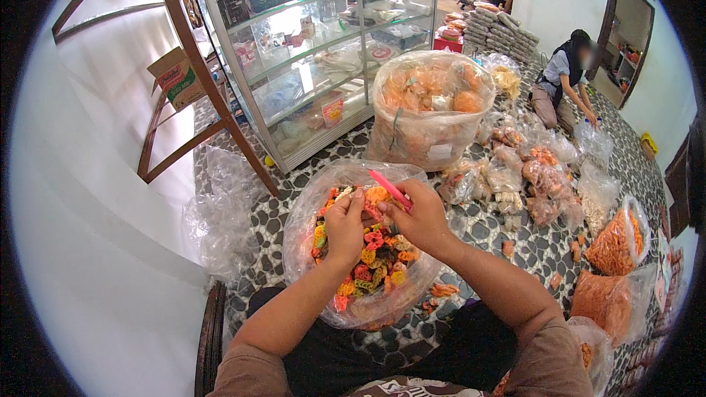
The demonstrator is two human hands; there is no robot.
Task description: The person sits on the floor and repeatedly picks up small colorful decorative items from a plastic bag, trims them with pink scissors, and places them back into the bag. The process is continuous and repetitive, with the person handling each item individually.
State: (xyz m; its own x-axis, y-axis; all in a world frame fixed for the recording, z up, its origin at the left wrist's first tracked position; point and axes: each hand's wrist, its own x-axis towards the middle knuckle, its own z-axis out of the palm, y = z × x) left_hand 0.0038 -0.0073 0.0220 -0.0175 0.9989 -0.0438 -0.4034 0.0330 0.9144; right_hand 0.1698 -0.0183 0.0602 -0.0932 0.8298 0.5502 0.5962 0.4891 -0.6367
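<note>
A big clear plastic bag (pixel 298 239) stands wide open between my legs, full of colourful puffed crackers (pixel 373 250) in red, yellow, green and orange. Both my hands are over its mouth, close together. My right hand (pixel 423 224) is closed round a slim bright pink stick-like tool (pixel 390 190) that points up and to the left; its exact kind does not show. My left hand (pixel 346 228) is closed, thumb and fingers pinched together. Reddish bits show between the hands, but I cannot make out what the left fingers hold.
A large sack of orange packets (pixel 434 132) stands ahead, beside a glass display cabinet (pixel 323 51). Filled bags (pixel 544 176) cover the floor to the right, with bags of orange snacks (pixel 616 239) nearer me. Another person (pixel 562 81) kneels beyond. Empty plastic (pixel 217 213) lies left.
</note>
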